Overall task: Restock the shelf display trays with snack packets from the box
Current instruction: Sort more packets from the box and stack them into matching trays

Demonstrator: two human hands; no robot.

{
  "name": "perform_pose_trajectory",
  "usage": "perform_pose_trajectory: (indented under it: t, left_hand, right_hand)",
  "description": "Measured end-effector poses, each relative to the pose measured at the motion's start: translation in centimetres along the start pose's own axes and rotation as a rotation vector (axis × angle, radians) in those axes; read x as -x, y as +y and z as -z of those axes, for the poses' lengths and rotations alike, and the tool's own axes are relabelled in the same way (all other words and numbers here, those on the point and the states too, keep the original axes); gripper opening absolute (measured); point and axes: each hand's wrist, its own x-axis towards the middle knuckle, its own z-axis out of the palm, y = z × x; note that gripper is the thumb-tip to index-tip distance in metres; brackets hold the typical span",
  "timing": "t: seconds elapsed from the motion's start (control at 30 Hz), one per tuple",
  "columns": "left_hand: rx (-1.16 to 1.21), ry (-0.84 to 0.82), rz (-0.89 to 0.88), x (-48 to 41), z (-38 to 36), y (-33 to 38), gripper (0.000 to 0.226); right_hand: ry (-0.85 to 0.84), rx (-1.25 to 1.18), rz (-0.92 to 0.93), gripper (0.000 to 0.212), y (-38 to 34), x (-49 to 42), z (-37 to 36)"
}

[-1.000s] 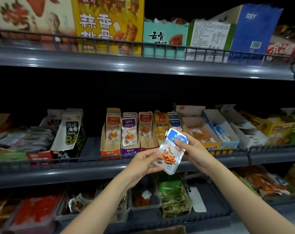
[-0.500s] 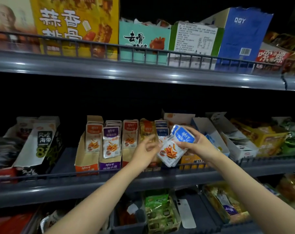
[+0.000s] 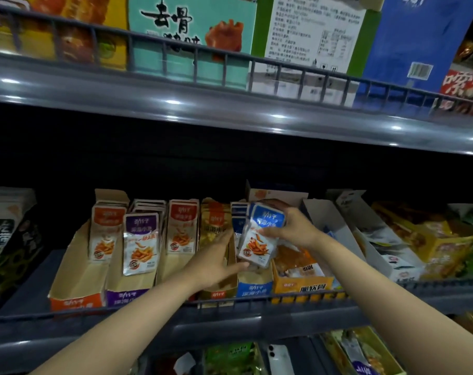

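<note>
While the right grip [image 3: 292, 228], a bare hand, pinched a small stack of blue packets [image 3: 259, 239] by its upper half, with the thumb across the front and the fingers curled round the top and back, the stack stood nearly upright over the blue tray [image 3: 254, 289] on the middle shelf [image 3: 148, 320]. Its lower edge sat low inside that tray, and more blue-topped packets [image 3: 238, 212] stood just behind it at the tray's back. The left grip [image 3: 213, 266], also a bare hand, lay relaxed and spread, holding nothing. Its straight fingers reached up along the yellow packets [image 3: 213, 226] in the yellow tray [image 3: 219, 293] next door, and its thumb stretched toward the bottom corner of the held stack. Whether the thumb touched the stack could not be told.

Further left stood three more cardboard trays in a row, touching side by side. A tray of orange packets [image 3: 182, 228] came first, then the purple tray [image 3: 127, 296] with its purple packets [image 3: 140, 239]. The orange tray [image 3: 78, 301] at the end held packets only at its rear. To the right of the blue tray sat an orange-fronted box [image 3: 303, 285], and beyond it a white open carton [image 3: 327, 220] leaned back.

On the upper shelf [image 3: 230, 109], behind a wire rail, a teal box [image 3: 192, 31] and a tall blue box [image 3: 419, 36] stood well apart. A white phone [image 3: 278, 358] lay on the lowest shelf, below the forearms.
</note>
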Motion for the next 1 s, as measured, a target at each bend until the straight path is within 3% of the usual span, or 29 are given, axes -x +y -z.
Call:
perform_pose_trajectory:
  t: [0.1, 0.17, 0.27, 0.4, 0.63, 0.8, 1.0]
  left_hand:
    - [-0.034, -0.004, -0.017, -0.4, -0.4, 0.2, 0.088]
    - [0.038, -0.009, -0.022, -0.6, -0.4, 0.3, 0.083]
    - [0.109, 0.000, -0.022, -0.7, -0.7, 0.0, 0.081]
    - [0.141, -0.001, 0.012, -0.8, -1.0, -0.2, 0.085]
    - [0.137, 0.006, 0.029, -0.8, -1.0, -0.3, 0.087]
    - [0.102, 0.008, 0.055, -0.9, -1.2, -0.6, 0.090]
    - [0.098, 0.012, 0.066, -0.9, -1.3, -0.7, 0.091]
  right_hand:
    - [-0.093, 0.142, 0.035, 0.037, 0.3, -1.3, -1.3]
    - [-0.119, 0.232, 0.104, 0.048, 0.4, -1.5, -2.5]
    - [-0.095, 0.346, 0.232, 0.059, 1.2, -1.8, -3.3]
    - [-0.086, 0.528, 0.255, 0.060, 1.7, -1.9, -3.0]
    - [-0.092, 0.632, 0.208, 0.074, 2.0, -3.1, -3.9]
    - [0.183, 0.711, 0.327, 0.068, 2.6, -4.3, -5.1]
    - [0.082, 0.712, 0.305, 0.088, 2.7, -4.3, -5.3]
